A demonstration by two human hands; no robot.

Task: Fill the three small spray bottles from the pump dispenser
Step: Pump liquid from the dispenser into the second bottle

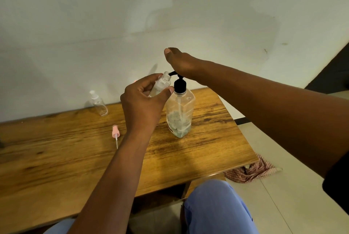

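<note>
Left hand [143, 99] pinches an uncapped small bottle [161, 84] between thumb and fingers, holding it tilted with its open mouth right at the black spout of the dispenser [180, 113]. Well left of the dispenser a capped bottle [99, 103] stands by the wall, and a pink sprayer [115, 133] lies on the table [56, 158] nearer it. Right hand [181, 62] presses flat on the pump head, thumb lifted.

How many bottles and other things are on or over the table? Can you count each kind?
Small spray bottles: 2, one held by the left hand at, one capped on the table
Pump dispenser: 1
Loose pink spray cap: 1
Total: 4
</note>
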